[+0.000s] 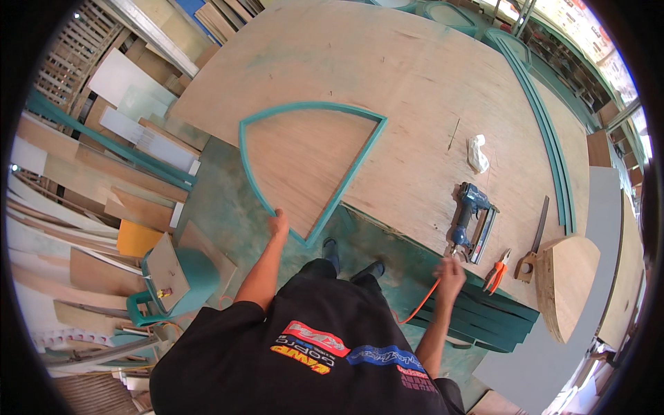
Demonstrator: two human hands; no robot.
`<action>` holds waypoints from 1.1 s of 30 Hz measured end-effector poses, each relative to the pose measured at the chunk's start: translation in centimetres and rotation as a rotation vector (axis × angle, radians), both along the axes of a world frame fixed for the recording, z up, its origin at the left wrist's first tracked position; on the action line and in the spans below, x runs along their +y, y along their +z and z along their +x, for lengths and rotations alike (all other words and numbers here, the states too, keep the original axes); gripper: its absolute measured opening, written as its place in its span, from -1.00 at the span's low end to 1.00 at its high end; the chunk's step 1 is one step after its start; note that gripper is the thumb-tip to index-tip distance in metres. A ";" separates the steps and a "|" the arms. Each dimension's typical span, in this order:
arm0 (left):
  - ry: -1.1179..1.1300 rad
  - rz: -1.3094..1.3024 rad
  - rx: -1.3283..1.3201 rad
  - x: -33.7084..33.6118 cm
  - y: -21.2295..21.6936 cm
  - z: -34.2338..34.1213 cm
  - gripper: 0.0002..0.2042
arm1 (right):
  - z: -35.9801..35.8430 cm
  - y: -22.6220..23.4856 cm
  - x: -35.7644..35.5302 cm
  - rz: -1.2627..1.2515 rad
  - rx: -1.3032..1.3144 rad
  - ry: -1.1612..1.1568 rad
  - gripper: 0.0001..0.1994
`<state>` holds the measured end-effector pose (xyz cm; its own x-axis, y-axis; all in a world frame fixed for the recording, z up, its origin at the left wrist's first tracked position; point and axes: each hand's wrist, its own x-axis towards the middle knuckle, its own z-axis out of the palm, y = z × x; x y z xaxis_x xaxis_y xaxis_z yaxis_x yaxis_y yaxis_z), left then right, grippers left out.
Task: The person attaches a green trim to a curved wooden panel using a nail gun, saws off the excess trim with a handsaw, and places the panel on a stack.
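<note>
A fan-shaped wooden panel [308, 159] with a teal rim lies partly on the large plywood-topped table [408, 90], its near corner jutting past the edge toward me. My left hand [279, 225] is closed on the panel's left rim near that corner. At the table's near edge, my right hand [451, 273] is closed around the orange air hose [423, 304], just below the coupling of a dark blue nail gun [473, 211]. The nail gun lies on its side on the tabletop. The right fingertips are partly hidden.
Right of the nail gun lie orange-handled pliers [498, 272], a handsaw [536, 242] and a curved wooden block [567, 283]. A crumpled white bag [477, 153] sits beyond it. Long teal strips [546, 131] run along the right. A green stool [180, 277] and leaning boards [90, 207] stand left.
</note>
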<state>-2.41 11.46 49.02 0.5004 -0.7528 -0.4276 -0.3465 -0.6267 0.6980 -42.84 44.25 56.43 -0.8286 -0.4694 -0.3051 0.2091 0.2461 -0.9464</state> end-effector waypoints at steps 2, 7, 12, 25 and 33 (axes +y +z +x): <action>0.000 -0.027 0.021 -0.2 -0.8 -0.4 -0.35 | 5.4 -1.8 -0.6 0.070 -0.011 0.178 -0.78; 0.063 -0.137 0.251 -0.8 -4.4 2.5 -0.34 | 14.8 -2.6 -2.5 0.157 0.153 0.509 -0.73; -0.105 0.182 0.500 -3.2 1.6 4.7 -0.25 | 16.6 -2.1 -5.5 0.285 0.214 0.554 -0.70; -0.259 0.084 0.618 -21.0 2.1 9.4 -0.04 | 25.6 -4.1 -24.2 0.176 -0.385 0.179 -0.30; -0.329 0.120 0.664 -26.1 5.7 11.2 -0.32 | 29.1 14.5 -28.6 0.253 0.050 0.315 -0.37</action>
